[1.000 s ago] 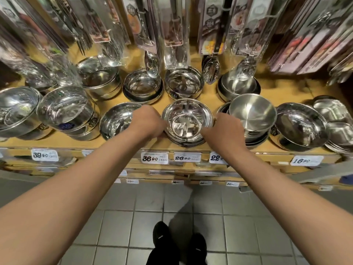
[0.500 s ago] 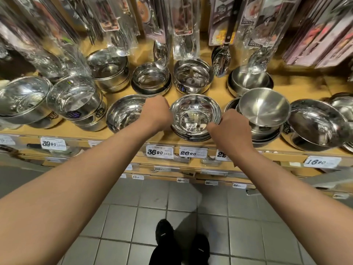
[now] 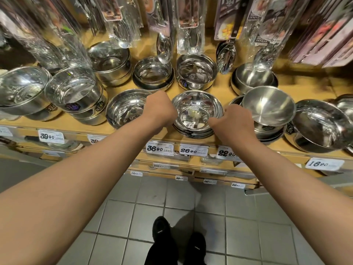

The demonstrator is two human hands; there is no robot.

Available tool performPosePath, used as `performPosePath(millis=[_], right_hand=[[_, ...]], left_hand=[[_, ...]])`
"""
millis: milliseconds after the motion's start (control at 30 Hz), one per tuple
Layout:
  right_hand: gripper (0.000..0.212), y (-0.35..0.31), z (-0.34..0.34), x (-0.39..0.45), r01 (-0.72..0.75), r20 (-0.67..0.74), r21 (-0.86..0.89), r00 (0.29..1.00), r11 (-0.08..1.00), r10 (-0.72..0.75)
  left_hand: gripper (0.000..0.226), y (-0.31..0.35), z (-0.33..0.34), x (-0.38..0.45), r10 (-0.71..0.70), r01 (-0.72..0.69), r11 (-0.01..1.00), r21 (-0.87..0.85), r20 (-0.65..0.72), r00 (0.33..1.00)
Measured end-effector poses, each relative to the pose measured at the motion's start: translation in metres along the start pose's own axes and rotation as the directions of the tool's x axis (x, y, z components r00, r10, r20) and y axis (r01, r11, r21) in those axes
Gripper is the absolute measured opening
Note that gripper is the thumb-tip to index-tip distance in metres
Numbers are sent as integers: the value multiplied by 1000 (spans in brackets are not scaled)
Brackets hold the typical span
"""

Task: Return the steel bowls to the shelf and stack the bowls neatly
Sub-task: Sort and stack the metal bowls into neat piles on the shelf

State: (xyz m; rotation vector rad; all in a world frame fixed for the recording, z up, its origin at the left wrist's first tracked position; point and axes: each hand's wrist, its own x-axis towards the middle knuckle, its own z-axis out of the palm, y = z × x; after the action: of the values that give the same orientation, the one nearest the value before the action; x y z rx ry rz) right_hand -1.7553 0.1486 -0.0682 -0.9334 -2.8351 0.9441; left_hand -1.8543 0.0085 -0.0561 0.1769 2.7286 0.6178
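Stack of steel bowls (image 3: 196, 113) at the front edge of the wooden shelf (image 3: 305, 88). Left hand (image 3: 159, 109) and right hand (image 3: 234, 119) grip the stack's opposite rims, fingers curled. Tilted matte bowl (image 3: 267, 106) just right of the stack; price tags (image 3: 193, 150) below it.

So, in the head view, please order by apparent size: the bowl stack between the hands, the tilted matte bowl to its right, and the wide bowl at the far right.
1. Wide bowl, largest.
2. and 3. Bowl stack and tilted matte bowl look alike; wide-angle distortion prevents ranking them.
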Motion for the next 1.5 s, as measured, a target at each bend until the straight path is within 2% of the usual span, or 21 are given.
performPosePath(millis=[67,133,267,433,600,700,800,900,967,1000,1067,1233,1300,1433,1500], right_hand=[[49,-1,0,1,0,24,-21,1000,1000,0],[50,-3,-1,3,-4,30,-28,1000,1000,4],[49,-4,-1,7,-25,31,-31,999,999,26],[48,-4,3,8,-82,24,-41,996,996,83],[27,-1,7,5,-112,-44,65,992,992,115],[24,-1,7,2,-110,-65,128,991,986,119],[23,-2,3,0,-103,-81,164,990,981,118],[20,-6,-9,-1,-105,-81,214,989,971,124],[22,-11,-21,2,-118,-47,265,990,957,136],[22,-14,-27,3,-123,-24,309,990,943,137],[23,-19,-38,8,-125,3,346,991,930,132],[22,-27,-55,18,-99,9,315,995,944,101],[21,-27,-58,19,-100,32,302,995,948,95],[22,-23,-54,14,-86,52,253,996,964,75],[25,-22,-49,11,-65,35,212,998,975,59]], left_hand=[[11,0,3,-2,34,-34,996,79,1,999],[10,-1,4,-2,28,-27,996,79,-7,1000],[14,-4,4,0,1,-1,998,-59,2,1000],[17,-7,7,-5,-25,23,990,-141,-12,1000],[17,-9,9,-12,-65,52,966,-252,-43,997],[22,-8,4,-15,-98,74,926,-370,-46,994],[14,-4,-5,-17,-119,114,885,-451,17,993],[18,-1,-16,-16,-130,142,832,-537,60,990],[14,1,-28,-14,-105,123,798,-590,65,992],[7,2,-34,-12,-84,100,795,-598,56,995],[12,7,-47,-8,-63,70,792,-607,33,997],[10,16,-63,-4,-22,42,777,-628,39,999],[20,15,-61,-5,-27,56,797,-601,58,998],[13,6,-50,-12,-77,107,795,-597,76,994],[17,2,-42,-14,-97,140,812,-567,106,990]])
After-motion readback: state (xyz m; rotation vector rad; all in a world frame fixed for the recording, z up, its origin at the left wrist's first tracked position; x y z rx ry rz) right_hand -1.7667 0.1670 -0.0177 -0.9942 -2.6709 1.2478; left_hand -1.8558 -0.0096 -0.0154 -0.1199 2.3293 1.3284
